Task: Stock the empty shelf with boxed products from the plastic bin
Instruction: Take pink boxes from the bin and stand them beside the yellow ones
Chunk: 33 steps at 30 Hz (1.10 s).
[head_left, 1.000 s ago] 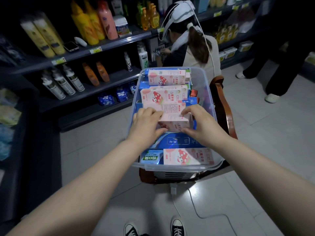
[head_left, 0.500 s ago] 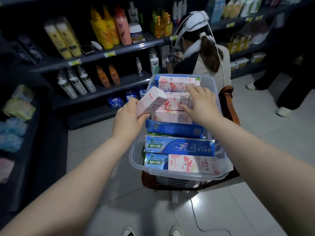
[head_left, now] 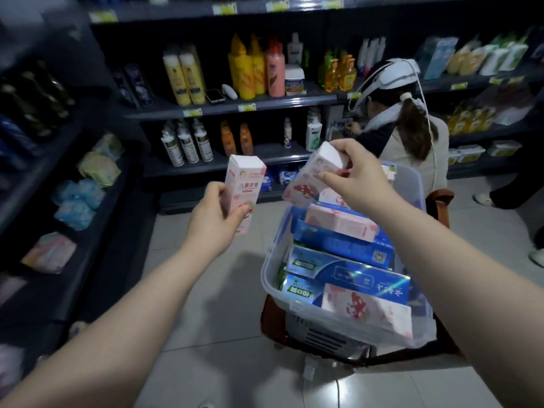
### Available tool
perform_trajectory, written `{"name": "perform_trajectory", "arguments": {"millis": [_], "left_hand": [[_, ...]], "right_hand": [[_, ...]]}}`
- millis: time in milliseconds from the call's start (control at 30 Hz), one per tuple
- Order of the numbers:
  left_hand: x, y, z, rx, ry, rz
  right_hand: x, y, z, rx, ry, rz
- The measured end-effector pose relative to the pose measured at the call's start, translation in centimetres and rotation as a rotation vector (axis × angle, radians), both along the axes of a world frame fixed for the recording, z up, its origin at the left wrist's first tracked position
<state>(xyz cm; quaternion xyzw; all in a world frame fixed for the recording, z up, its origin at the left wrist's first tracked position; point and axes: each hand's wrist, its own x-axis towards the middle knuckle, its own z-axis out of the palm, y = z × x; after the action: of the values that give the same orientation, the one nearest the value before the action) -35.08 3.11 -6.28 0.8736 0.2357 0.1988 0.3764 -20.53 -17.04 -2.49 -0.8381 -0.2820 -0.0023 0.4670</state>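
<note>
A clear plastic bin point(head_left: 272, 269) sits on a chair and holds several pink and blue toothpaste boxes. My left hand point(head_left: 215, 219) grips one pink box point(head_left: 244, 184) upright, left of the bin and above the floor. My right hand point(head_left: 353, 175) holds a second pink box point(head_left: 312, 175) tilted over the bin's far left corner. Another pink box point(head_left: 341, 222) lies on the blue boxes point(head_left: 338, 248) inside the bin.
Dark shelves point(head_left: 229, 106) ahead carry bottles, a phone and a jar. More shelving on the left point(head_left: 59, 201) holds soft packs. A person with a head-worn camera point(head_left: 412, 134) crouches behind the bin. Someone's legs point(head_left: 512, 184) stand at the right. A cable point(head_left: 338, 390) runs over the tiled floor.
My left hand has carried its pink box left and up, clear of the bin. My right hand has lifted a second pink box out of the bin. The view has swung left.
</note>
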Motion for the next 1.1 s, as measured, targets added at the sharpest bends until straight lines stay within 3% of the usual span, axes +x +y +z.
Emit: {"name": "perform_trajectory", "arguments": {"millis": [200,400,867,1100], "left_hand": [[-8.4,7.9,4.8,-0.044,-0.098,0.163],[-19.7,16.9,9.2,-0.064,-0.082,0.337],[-46.2,37.3,18.8,0.274,0.096,0.837],[-56.4,40.6,19.0,0.327,0.17,1.193]], "right_hand": [[-6.1,11.3,5.2,0.149,0.012,0.278],[-13.6,24.6,7.1,0.148,0.057,0.549],[-36.7,54.4,12.2,0.358,-0.037,0.975],[-47.2,62.9,11.9,0.383,0.078,1.225]]}}
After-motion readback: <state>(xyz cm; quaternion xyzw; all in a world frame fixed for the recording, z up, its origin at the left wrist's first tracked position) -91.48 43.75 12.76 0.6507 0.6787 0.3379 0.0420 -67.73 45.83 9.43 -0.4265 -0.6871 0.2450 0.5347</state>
